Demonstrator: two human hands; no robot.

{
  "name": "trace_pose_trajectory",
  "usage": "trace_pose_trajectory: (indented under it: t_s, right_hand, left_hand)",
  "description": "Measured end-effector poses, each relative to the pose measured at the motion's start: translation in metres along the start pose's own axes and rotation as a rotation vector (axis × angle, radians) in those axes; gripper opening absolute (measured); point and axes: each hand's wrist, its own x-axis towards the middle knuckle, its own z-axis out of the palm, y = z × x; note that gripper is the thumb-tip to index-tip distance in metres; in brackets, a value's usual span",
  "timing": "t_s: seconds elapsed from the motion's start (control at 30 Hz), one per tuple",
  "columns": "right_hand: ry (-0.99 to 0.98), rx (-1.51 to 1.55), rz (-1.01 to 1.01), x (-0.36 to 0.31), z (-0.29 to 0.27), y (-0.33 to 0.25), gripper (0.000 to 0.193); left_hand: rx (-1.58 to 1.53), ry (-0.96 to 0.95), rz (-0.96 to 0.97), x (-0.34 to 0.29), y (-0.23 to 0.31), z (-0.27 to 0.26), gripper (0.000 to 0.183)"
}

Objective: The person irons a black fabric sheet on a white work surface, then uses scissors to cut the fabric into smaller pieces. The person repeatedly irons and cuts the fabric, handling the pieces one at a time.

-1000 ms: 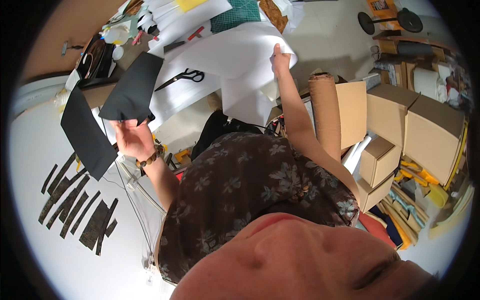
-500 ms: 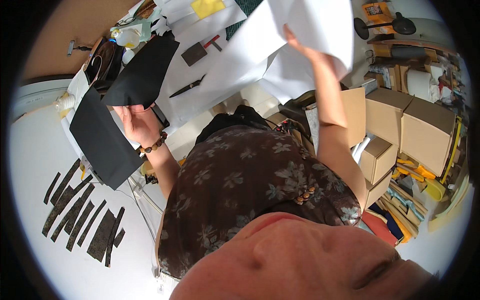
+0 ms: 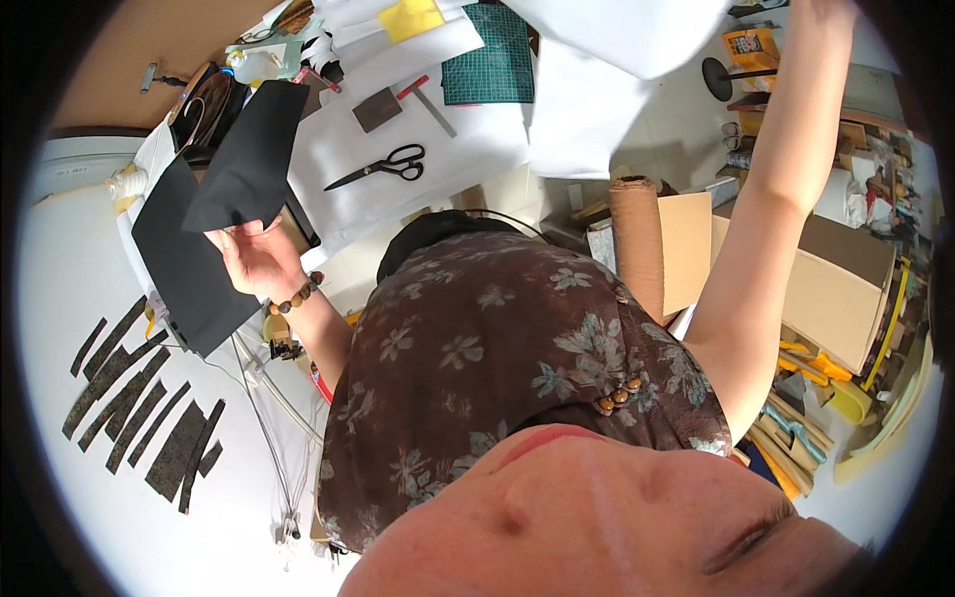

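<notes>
In my left hand I hold a black sheet by its lower edge, thumb and fingers closed on it. The sheet stands up and bends above the hand. Behind it leans a second, larger black sheet. My right arm is stretched far out to the upper right; only part of my right hand shows at the rim, its fingers out of the picture. Left of it, a large white sheet is raised over the table. Whether the right hand touches that sheet cannot be seen.
On the white-covered table lie black scissors, a dark rectangular block, a red-and-grey T-shaped tool and a green cutting mat. Dark strips lie at the lower left. Cardboard boxes and a brown roll stand right.
My right hand has swung up and outward to the right. The white sheet has moved up, uncovering the scissors' handles and the cutting mat. My left hand still holds the black sheet.
</notes>
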Motion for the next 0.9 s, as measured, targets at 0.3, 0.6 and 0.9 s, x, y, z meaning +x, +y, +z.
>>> trace_pose_trajectory:
  t_s: [0.3,0.6,0.9]
  right_hand:
    - [-0.142,0.017,0.048,-0.085,0.028,-0.045,0.035]
    - [0.199,0.382,0.761,-0.169,0.021,0.057,0.043]
    - [-0.294,0.322,1.641,-0.394,-0.014,0.156,0.043]
  left_hand:
    - [0.012,-0.062,0.071,-0.011,0.018,-0.002,0.045]
    - [0.016,0.036,0.067,-0.025,0.013,-0.02,0.046]
    - [0.039,-0.08,-0.109,-0.007,-0.042,-0.011,0.046]
